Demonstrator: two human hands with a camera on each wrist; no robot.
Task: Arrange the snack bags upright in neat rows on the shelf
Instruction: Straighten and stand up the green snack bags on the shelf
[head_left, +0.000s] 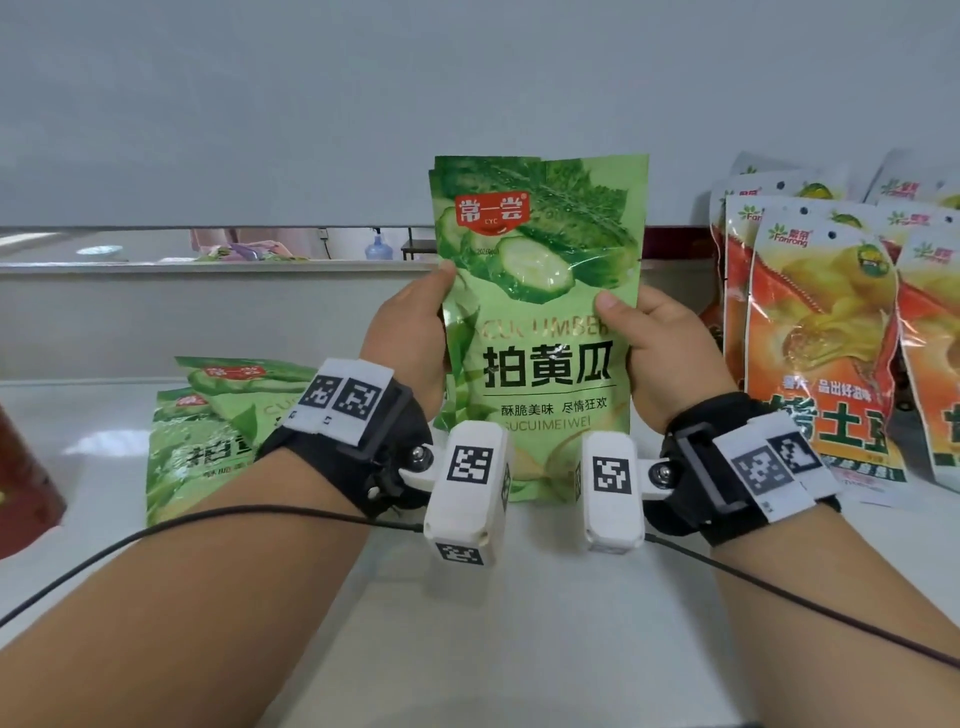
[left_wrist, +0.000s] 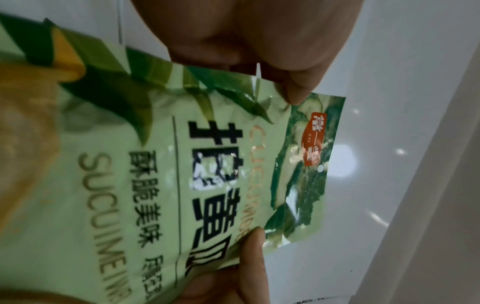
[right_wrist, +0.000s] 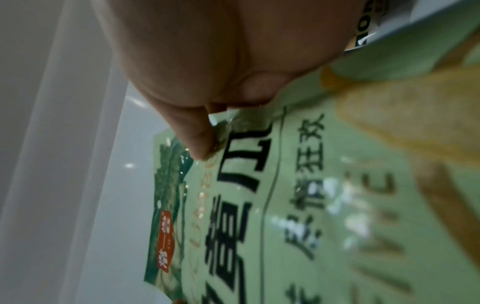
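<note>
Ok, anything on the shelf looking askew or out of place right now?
Yes: two green cucumber bags lie flat and overlapping at left, not upright like the orange bags standing at right.

We see a green cucumber bag (head_left: 540, 332) standing upright at the middle of the white shelf (head_left: 545, 597), its front turned to us, with a red logo, cucumber slices and black characters; a second green edge peeks out behind its top left corner. To its left two more green bags (head_left: 218, 431) lie flat and overlapping, one partly on the other. To the right, orange bags (head_left: 821, 332) with yellow art stand upright in close rows, one behind another, fronts facing us. The shelf is glossy and pale under all of them.
</note>
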